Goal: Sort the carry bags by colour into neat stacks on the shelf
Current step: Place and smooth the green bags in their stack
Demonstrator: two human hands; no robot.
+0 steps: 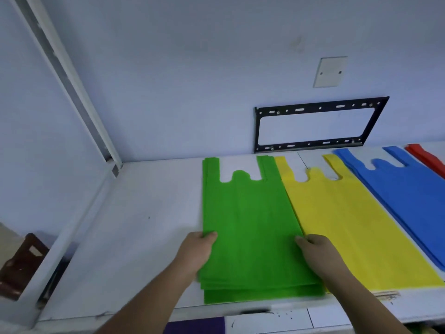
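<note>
A stack of green carry bags (250, 225) lies flat on the white shelf (134, 225), handles toward the wall. My left hand (195, 251) grips the stack's left edge, thumb on top. My right hand (317, 254) grips its right edge the same way. Touching the green stack on the right is a yellow stack (349, 225). Further right lie a blue stack (404, 189) and, at the frame edge, a red stack (426, 157). The lower green bags stick out unevenly at the near edge.
A black metal bracket (317, 126) and a white blank plate (330, 72) hang on the back wall. A white upright (72, 75) marks the shelf's left end. A purple bag (195, 325) shows below the shelf's front edge. A brown object (21, 263) sits lower left.
</note>
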